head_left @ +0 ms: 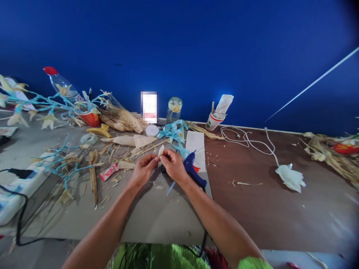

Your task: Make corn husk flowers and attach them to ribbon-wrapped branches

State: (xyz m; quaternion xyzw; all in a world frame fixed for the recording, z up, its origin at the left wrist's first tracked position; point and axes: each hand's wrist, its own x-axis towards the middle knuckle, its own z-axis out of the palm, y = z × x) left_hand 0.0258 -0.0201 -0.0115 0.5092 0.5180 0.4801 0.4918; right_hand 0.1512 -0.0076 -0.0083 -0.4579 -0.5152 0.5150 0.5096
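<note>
My left hand (143, 168) and my right hand (174, 164) meet above the grey mat (157, 213), fingers pinched together. Between them they hold a small pale corn-husk petal (160, 150) that sticks up from the fingertips. A blue glue gun (193, 170) lies just right of my right hand, its nozzle toward the wall. A thin pale stick (170, 189) pokes out below my right hand. Light-blue ribbon (174, 133) lies bunched just beyond the hands.
Dried husks (122, 119), tape rolls (152, 130), a glass jar (174, 109) and a paper cup (214, 120) line the blue wall. Blue-wrapped branches with husk flowers (50, 108) lie at left. A white cable (246, 141) and white paper flower (290, 177) lie on the brown table.
</note>
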